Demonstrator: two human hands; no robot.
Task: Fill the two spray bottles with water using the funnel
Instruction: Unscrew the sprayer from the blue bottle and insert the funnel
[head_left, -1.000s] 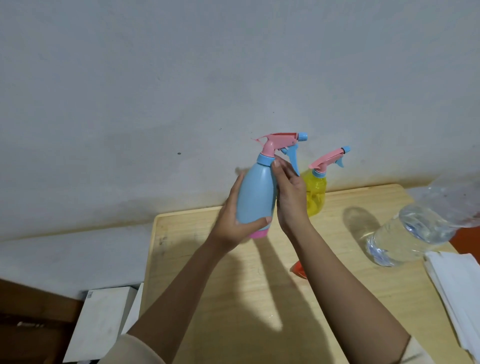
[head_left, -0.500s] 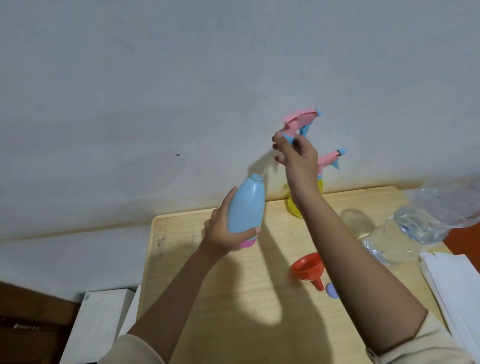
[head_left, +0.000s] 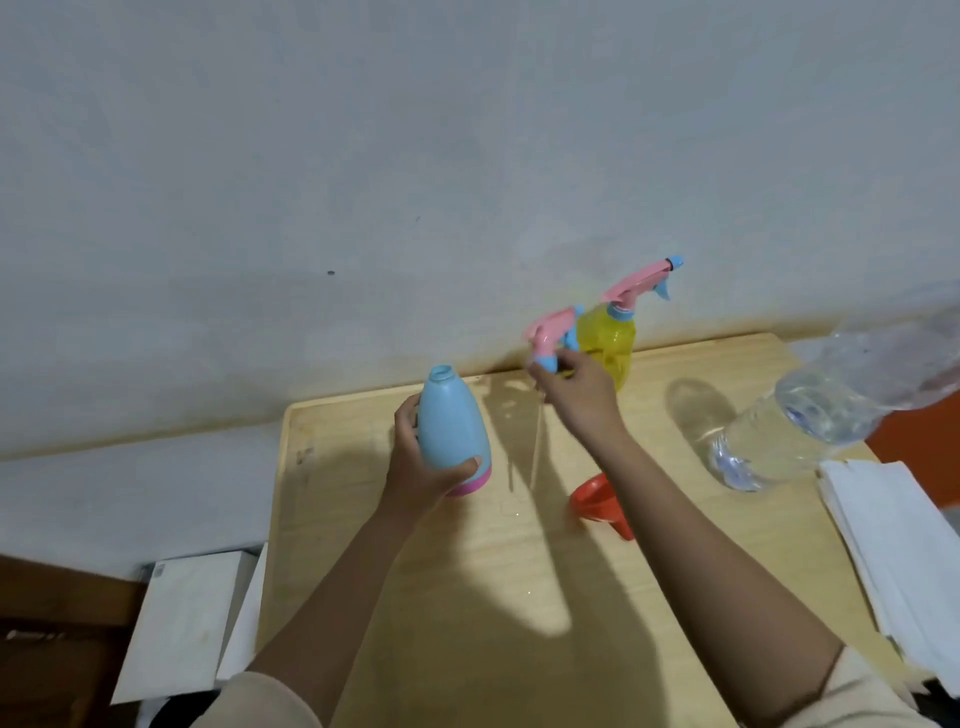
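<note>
Head view, from the left: a white box (head_left: 182, 623) sits below the wooden table's (head_left: 467, 649) left edge. Towards the far left corner, the left hand (head_left: 415, 467) wraps the blue spray bottle (head_left: 452, 426) low on its body. It is upright with the neck open, probably to take the funnel; whether its base touches the top I cannot tell. Apart from it, the right hand (head_left: 576, 389) pinches the removed trigger head (head_left: 550, 332) near the far edge, seemingly to set it aside. The yellow spray bottle (head_left: 608, 343) stands capped at that edge. The orange funnel (head_left: 597, 501) lies tipped mid-table, within easy reach. The clear water bottle (head_left: 810, 421) waits towards the right edge, beside white folded sheets (head_left: 893, 545), likely for spills.
</note>
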